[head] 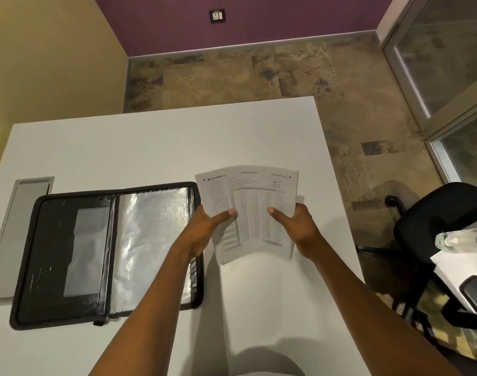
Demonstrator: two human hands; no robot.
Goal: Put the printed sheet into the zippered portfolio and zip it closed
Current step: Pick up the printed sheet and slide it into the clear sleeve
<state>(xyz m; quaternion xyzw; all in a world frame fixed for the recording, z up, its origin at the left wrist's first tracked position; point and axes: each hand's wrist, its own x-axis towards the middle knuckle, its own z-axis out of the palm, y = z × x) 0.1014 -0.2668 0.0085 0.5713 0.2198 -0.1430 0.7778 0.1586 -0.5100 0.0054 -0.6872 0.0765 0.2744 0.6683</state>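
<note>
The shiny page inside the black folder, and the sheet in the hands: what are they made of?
The shiny clear sleeve in the open black zippered portfolio looks like thin glossy plastic: it wrinkles and throws back bright glare. The white printed sheet looks like matte paper: it bows between the left hand and right hand without any shine.

An office: a white desk (161, 147) on patterned carpet (231, 74), a black swivel chair (443, 229) at right, glass partitions (443, 55) beyond.

portfolio (69, 253): black, silvery sleeves | sheet (255, 210): white, grey print | table (150, 147): white
</note>
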